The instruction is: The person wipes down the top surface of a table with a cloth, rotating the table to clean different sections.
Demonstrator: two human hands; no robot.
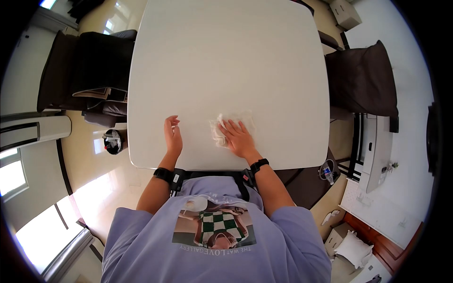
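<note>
My right hand [239, 140] lies flat with its fingers spread on a crumpled white tissue [220, 135], pressing it against the white tabletop [226, 61] near the front edge. Thin, sheer parts of the tissue reach out beyond the fingertips. To the left, my left hand [173, 134] is raised beside the tissue, its fingers loosely curled and apart, with nothing in them. Both wrists wear black bands.
Dark chairs stand left [101, 66] and right [361, 80] of the table. A bin [113, 142] with a liner is on the floor at the left. A plastic bottle [328, 174] rests on a dark seat at the lower right.
</note>
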